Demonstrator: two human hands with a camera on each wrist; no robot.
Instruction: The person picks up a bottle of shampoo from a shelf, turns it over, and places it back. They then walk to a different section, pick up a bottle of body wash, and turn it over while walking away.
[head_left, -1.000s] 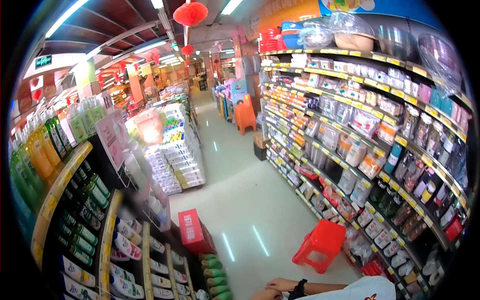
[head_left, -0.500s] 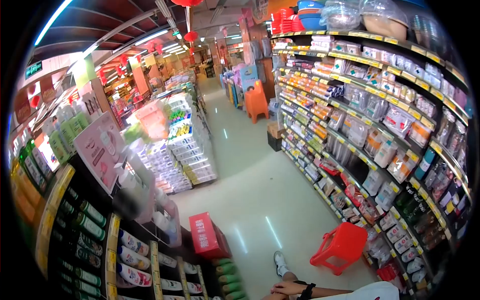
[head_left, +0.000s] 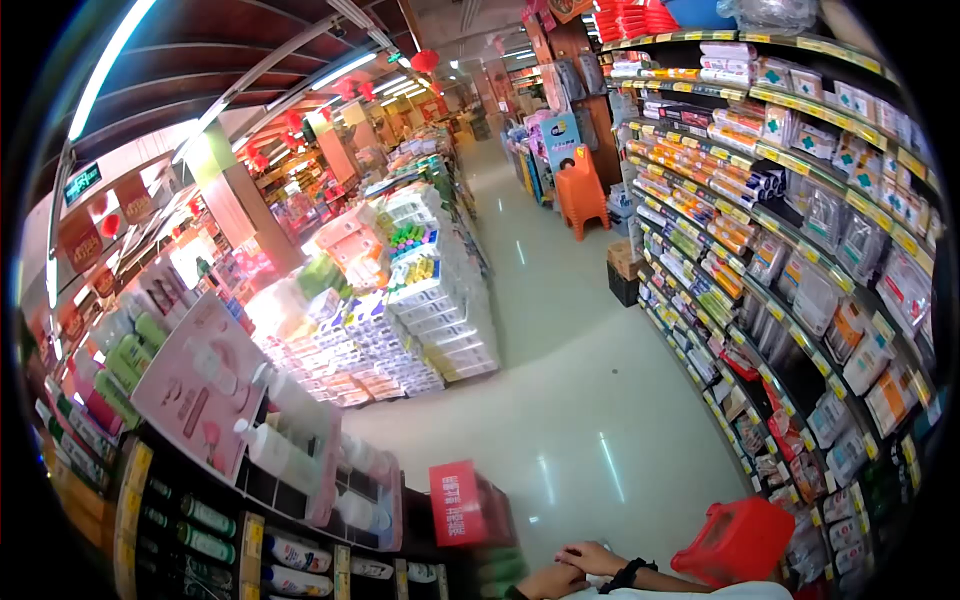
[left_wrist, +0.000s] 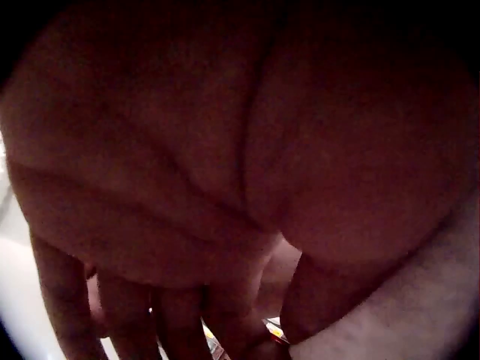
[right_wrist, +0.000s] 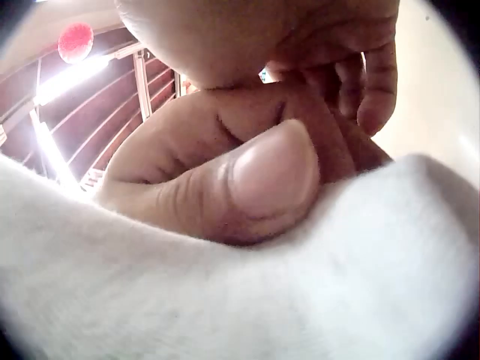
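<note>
My two hands lie together at the bottom of the head view, close over white clothing. The right hand (head_left: pixel 596 557), with a black band at its wrist, rests on the left hand (head_left: pixel 550 581). In the left wrist view the left palm (left_wrist: pixel 150 157) fills most of the dark picture, its fingers hanging loosely with nothing between them. The right wrist view shows one palm (right_wrist: pixel 255 37) above and a bent thumb (right_wrist: pixel 274 172) below, against white cloth (right_wrist: pixel 247 307). Neither hand holds any goods.
A red stool (head_left: pixel 735 542) stands at the right, beside long shelves (head_left: pixel 700 250) of packaged goods. Left are bottle shelves (head_left: pixel 250 545), a pink display board (head_left: pixel 200 390) and a red box (head_left: pixel 470 505). Stacked white packs (head_left: pixel 450 330) and an orange chair (head_left: pixel 580 190) flank the tiled aisle (head_left: pixel 530 290).
The head view has turned left and tilted, so the shelves, stool and box sit further right. A shoe seen half a second ago is out of sight. The hands stay together.
</note>
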